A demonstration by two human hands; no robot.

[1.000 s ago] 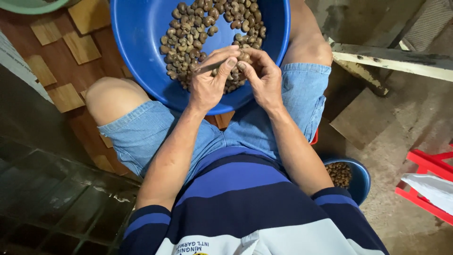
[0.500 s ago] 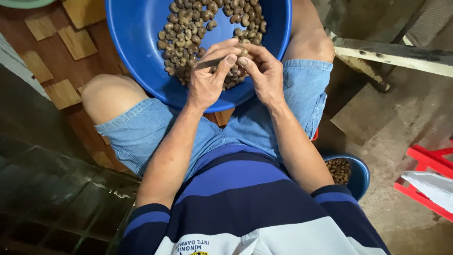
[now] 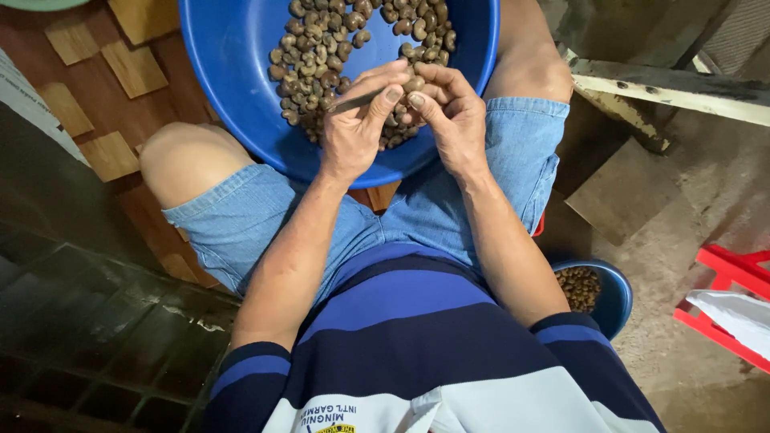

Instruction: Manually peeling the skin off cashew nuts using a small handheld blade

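The person sits with a blue basin (image 3: pixel 233 80) resting on the knees, and both hands work close together over its near side. The left hand (image 3: pixel 353 128) is closed around a thin tool (image 3: pixel 357 100), which looks like a small blade or pick; its tip points toward the right hand (image 3: pixel 449 120). The right hand pinches one nut (image 3: pixel 415 83) between thumb and fingers, just above the heap of nuts (image 3: pixel 345 40) in the basin. The two hands touch or almost touch at the fingertips, so the nut sits between them.

To do this step well, I think the right hand must hold the nut firm and steady, with the fingertips kept away from the line of the tool. The left hand should press with a short, controlled push, not a long one, because a slip would send the tip into the right thumb. It helps to keep the work low over the basin, so that any shell or kernel falls back in and not on the floor.

A second, smaller blue bowl (image 3: pixel 613 293) with nuts stands on the floor by the right hip, well apart from the hands. A red frame (image 3: pixel 722 265) is at the far right edge.
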